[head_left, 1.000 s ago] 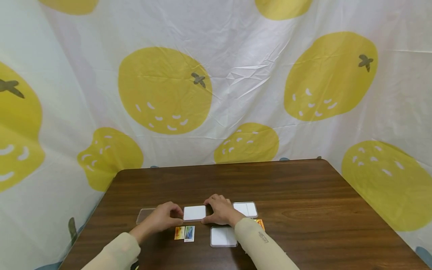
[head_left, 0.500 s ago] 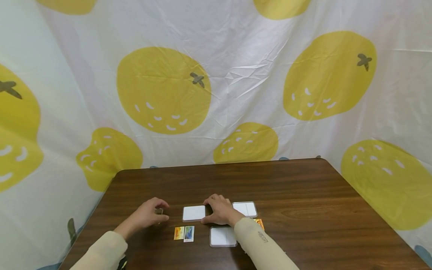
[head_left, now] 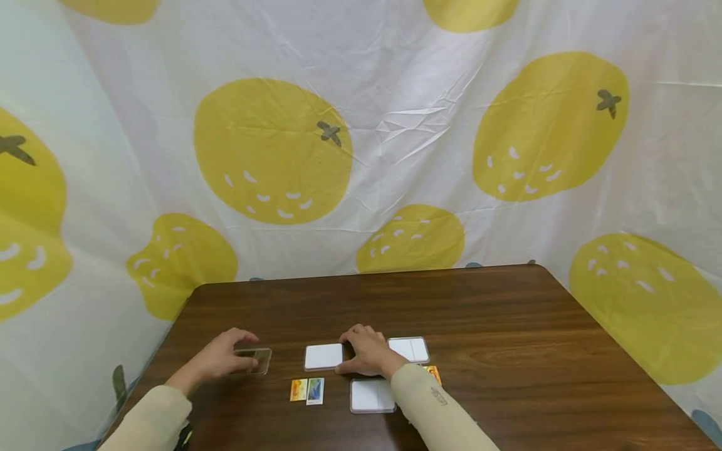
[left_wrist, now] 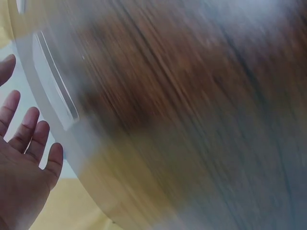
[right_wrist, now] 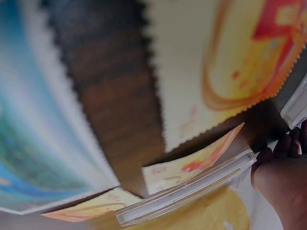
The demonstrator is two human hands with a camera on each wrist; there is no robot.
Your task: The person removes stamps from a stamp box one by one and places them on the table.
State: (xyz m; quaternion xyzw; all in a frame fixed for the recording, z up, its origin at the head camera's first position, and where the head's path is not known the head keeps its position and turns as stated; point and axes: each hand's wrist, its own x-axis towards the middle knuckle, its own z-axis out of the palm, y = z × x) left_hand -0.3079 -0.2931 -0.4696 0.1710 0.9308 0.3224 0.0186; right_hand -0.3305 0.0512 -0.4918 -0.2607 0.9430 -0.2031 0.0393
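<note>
In the head view a clear case with a white insert (head_left: 324, 356) lies flat on the table. My right hand (head_left: 366, 352) holds its right end, thumb at the near corner and fingers at the far one. Over the left part of an empty clear plastic cover (head_left: 261, 361) is my left hand (head_left: 217, 357), thumb and fingers parted. The left wrist view shows that hand (left_wrist: 26, 153) with spread fingers, apart from the cover (left_wrist: 55, 79). Two stamps, one orange (head_left: 298, 389) and one blue (head_left: 315, 391), lie just nearer than the white case.
Another white-lined case (head_left: 373, 396) lies nearer, partly under my right forearm. A further case (head_left: 408, 349) sits beyond my right wrist, with an orange stamp (head_left: 433, 372) peeking out by the sleeve. The brown table (head_left: 507, 326) meets a fruit-print curtain (head_left: 395, 156).
My left hand has left the white case's left side and moved leftward across the clear cover, whose right part shows again. My right hand has stayed at the white case.
</note>
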